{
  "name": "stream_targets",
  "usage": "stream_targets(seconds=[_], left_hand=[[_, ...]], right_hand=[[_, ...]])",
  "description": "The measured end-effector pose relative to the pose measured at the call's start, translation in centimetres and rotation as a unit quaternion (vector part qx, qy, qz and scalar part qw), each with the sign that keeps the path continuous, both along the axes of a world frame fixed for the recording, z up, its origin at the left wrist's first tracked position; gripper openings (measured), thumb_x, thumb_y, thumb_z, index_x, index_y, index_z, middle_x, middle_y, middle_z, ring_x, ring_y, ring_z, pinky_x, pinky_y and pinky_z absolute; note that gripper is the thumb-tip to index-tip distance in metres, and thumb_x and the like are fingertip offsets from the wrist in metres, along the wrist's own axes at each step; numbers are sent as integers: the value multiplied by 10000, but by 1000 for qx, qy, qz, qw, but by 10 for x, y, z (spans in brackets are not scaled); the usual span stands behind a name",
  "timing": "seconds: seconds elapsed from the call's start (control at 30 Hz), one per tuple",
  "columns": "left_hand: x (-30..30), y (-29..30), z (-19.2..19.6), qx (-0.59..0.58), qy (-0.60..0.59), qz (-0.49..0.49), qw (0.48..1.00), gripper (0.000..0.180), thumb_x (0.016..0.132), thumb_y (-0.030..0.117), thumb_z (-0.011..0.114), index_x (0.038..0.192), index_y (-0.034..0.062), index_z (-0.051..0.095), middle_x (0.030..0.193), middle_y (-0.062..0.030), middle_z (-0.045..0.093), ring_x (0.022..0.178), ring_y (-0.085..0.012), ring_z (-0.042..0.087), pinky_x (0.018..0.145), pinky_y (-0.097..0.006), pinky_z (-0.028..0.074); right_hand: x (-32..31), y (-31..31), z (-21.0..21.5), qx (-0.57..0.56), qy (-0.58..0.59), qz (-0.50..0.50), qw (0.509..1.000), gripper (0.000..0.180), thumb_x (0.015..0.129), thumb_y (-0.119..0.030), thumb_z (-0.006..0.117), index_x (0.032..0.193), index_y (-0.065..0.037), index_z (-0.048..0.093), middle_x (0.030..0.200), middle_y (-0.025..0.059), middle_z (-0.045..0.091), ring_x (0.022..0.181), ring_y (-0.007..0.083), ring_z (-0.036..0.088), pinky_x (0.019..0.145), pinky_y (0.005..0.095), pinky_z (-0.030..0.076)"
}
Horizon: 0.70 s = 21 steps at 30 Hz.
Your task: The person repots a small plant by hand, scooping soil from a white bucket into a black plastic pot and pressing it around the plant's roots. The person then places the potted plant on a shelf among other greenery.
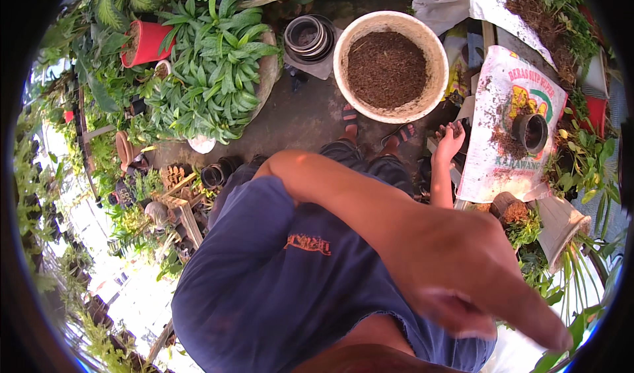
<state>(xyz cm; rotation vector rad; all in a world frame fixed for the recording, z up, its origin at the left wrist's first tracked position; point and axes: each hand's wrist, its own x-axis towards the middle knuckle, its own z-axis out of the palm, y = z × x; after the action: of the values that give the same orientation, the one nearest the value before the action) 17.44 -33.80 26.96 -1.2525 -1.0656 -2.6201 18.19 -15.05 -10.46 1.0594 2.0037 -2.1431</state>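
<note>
Closest to the camera, the left hand [475,287] sweeps across the blue shirt [277,287]. It is blurred, its grip loose with fingers stretched out and nothing seen in it; its fingertips smear out near the lower right rim. Further down, the right hand [452,139] is lifted, palm up and open, its grip empty. Just beside it to the right lies a printed white sack [508,155], spread flat and dusted with soil, on a surface it mostly hides. A small black pot [530,132] with dark soil inside stands on it, near that hand but apart from it. Beyond the sandalled feet stands a big white basin [343,49] nearly full of brown soil, with nested black pots [309,37] to its left.
</note>
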Motion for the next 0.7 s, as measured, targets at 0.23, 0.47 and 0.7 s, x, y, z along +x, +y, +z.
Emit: stream_targets(seconds=[0.23,0.47,0.7], left_hand=[[6,12,28,102,-3,-49,994,452,832,154,582,1267,56,507,551,-51,506,492,-262,538,438,-373,401],[7,45,31,50,99,-80,991,282,832,194,539,1070,47,564,553,-37,520,523,-260,560,427,-369,403],[19,35,35,-90,309,90,942,270,846,225,609,978,-9,639,831,-84,621,660,-234,612,526,-336,458]], right_hand=[[-4,-37,15,-13,19,69,997,366,922,-38,502,1281,-41,431,1103,75,541,892,173,601,689,281,486],[-6,-32,20,-10,12,97,995,364,924,-46,507,1283,-36,447,1117,83,545,891,165,599,696,285,485],[-4,-4,-11,0,18,113,993,353,924,-33,499,1273,-48,446,1089,66,542,863,153,594,669,275,495]])
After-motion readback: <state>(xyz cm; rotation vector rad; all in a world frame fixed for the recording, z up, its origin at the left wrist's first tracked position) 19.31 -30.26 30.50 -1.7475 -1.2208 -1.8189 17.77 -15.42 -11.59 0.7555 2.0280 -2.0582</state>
